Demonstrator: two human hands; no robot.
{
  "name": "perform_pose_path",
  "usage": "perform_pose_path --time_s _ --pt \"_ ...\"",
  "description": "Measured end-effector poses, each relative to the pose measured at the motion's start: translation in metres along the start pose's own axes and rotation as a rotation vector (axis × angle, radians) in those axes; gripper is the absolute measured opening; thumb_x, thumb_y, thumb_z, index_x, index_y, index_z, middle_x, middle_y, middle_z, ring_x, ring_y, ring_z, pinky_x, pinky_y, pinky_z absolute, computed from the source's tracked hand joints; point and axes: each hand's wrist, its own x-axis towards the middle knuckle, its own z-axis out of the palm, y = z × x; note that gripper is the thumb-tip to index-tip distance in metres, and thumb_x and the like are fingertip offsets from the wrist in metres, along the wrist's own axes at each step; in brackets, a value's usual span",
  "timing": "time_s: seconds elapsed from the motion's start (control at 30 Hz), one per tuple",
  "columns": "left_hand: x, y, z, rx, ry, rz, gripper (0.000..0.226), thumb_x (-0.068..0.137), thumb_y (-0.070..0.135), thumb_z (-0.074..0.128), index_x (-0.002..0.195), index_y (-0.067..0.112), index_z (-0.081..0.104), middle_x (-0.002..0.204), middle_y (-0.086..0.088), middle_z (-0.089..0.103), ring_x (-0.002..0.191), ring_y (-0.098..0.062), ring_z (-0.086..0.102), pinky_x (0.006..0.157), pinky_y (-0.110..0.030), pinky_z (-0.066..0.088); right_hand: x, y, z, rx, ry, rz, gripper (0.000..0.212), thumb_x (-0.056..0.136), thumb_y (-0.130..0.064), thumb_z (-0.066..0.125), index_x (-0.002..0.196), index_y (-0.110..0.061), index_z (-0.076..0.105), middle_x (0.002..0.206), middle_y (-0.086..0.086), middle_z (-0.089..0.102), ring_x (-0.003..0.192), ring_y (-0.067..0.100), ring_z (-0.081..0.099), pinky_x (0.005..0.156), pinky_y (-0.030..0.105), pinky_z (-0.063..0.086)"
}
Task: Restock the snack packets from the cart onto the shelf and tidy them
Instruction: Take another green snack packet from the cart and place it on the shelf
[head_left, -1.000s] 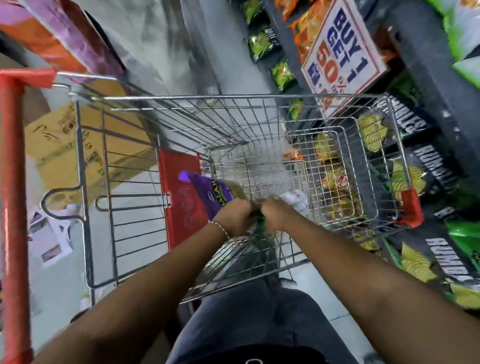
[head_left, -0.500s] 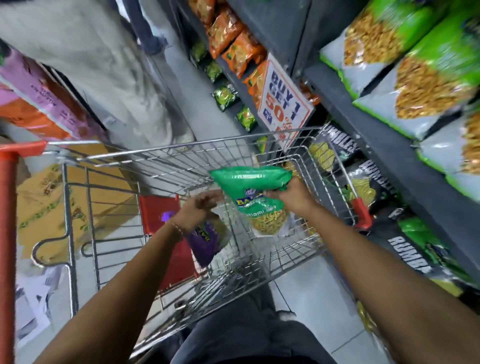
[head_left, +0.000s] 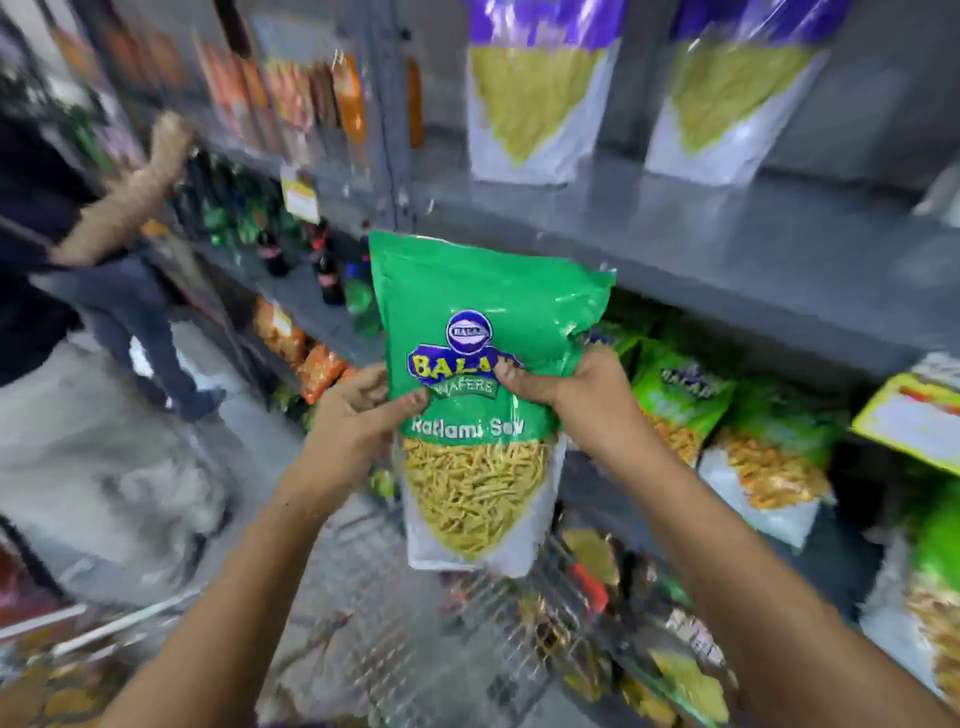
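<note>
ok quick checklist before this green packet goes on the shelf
1. Both hands on the packet: ok. The left hand and right hand pinch the green packet at its middle.
2. Packet upright, label facing out: ok.
3. Matching stock found: ok. Similar green packets stand on the lower shelf to the right.
4. Free slot among them: cannot tell, the packet and right arm hide that stretch.
5. Packet clear of the shelf edge: ok, it is held in front of it.
6. Aisle clear: not ok, another person reaches at the shelves on the left.
</note>
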Motion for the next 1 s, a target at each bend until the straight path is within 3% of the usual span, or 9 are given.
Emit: perform_pose_path --time_s 0.13,0.37,0.47,0.57,0.67,0.73,0.8,0.9,1.0 --pt "0.025 0.068 0.059 -0.043 -0.085 0.154 0.039 0.057 0.027 0.088 0.091 0.013 0.077 0.091 -0.004 0.08 0.077 -0.014 0.075 0.069 -0.027 0.06 -0.009 -0.091 -0.03 -0.071 0.087 -0.153 0.015 0.076 -0.004 0.078 0.086 -0.015 0.077 0.081 -0.011 0.078 0.074 0.005 0.073 0.063 0.016 0.055" --pt "0.082 0.149 0.179 -0.082 -0.29 0.283 0.041 0.065 0.03 0.082 0.1 0.009 0.074 0.098 -0.013 0.078 0.082 -0.024 0.076 0.067 -0.035 0.061 -0.023 -0.212 -0.101 -0.133 0.368 -0.325 0.028 0.071 -0.014 0.084 0.097 -0.005 0.076 0.091 0.004 0.08 0.082 0.018 0.076 0.067 0.027 0.058" --pt "0.103 0.17 0.237 -0.075 -0.396 0.324 0.039 0.061 0.033 0.086 0.092 0.012 0.077 0.089 -0.007 0.08 0.07 -0.015 0.075 0.06 -0.024 0.059 -0.031 -0.248 -0.143 -0.137 0.509 -0.343 0.029 0.072 -0.019 0.084 0.095 -0.003 0.076 0.09 0.007 0.079 0.084 0.024 0.076 0.068 0.03 0.061" --pt "0.12 0.176 0.29 -0.077 -0.454 0.268 0.042 0.052 0.038 0.089 0.085 0.016 0.079 0.085 -0.005 0.08 0.069 -0.013 0.074 0.061 -0.027 0.06 -0.036 -0.276 -0.189 -0.215 0.65 -0.248 0.046 0.078 -0.05 0.072 0.091 -0.006 0.075 0.096 0.009 0.078 0.085 0.02 0.075 0.08 0.03 0.059" --pt "0.137 0.172 0.337 -0.105 -0.491 0.197 0.019 0.065 0.023 0.083 0.08 0.013 0.078 0.083 -0.007 0.079 0.07 -0.019 0.073 0.06 -0.029 0.059 -0.035 -0.292 -0.228 -0.279 0.726 -0.162 0.072 0.082 -0.065 0.057 0.123 -0.005 0.061 0.129 0.014 0.063 0.113 0.025 0.063 0.102 0.038 0.047" --pt "0.147 0.167 0.364 -0.127 -0.477 0.187 0.006 0.079 0.01 0.075 0.084 0.008 0.075 0.086 -0.009 0.079 0.079 -0.024 0.072 0.074 -0.034 0.059 -0.032 -0.294 -0.245 -0.29 0.762 -0.152 0.081 0.085 -0.065 0.054 0.138 -0.004 0.048 0.147 0.015 0.049 0.132 0.032 0.048 0.113 0.047 0.035" --pt "0.153 0.159 0.385 -0.167 -0.446 0.156 0.01 0.087 0.005 0.066 0.093 -0.001 0.07 0.089 -0.012 0.077 0.082 -0.025 0.071 0.076 -0.035 0.059 -0.03 -0.293 -0.256 -0.323 0.807 -0.154 0.08 0.089 -0.06 0.052 0.14 0.001 0.043 0.15 0.018 0.043 0.136 0.035 0.043 0.111 0.044 0.033" --pt "0.151 0.142 0.408 -0.208 -0.454 0.042 0.019 0.095 0.011 0.058 0.104 -0.004 0.064 0.09 -0.016 0.076 0.071 -0.022 0.074 0.07 -0.041 0.062 -0.029 -0.282 -0.267 -0.354 0.856 -0.101 0.074 0.095 -0.052 0.049 0.139 0.007 0.038 0.148 0.023 0.043 0.133 0.037 0.044 0.104 0.043 0.037" --pt "0.151 0.128 0.42 -0.262 -0.407 -0.015 0.028 0.099 0.021 0.052 0.111 -0.002 0.062 0.104 -0.019 0.072 0.084 -0.028 0.072 0.089 -0.052 0.055 -0.03 -0.268 -0.277 -0.338 0.869 -0.08 0.067 0.098 -0.046 0.047 0.139 0.007 0.038 0.149 0.023 0.042 0.135 0.039 0.041 0.11 0.049 0.033"
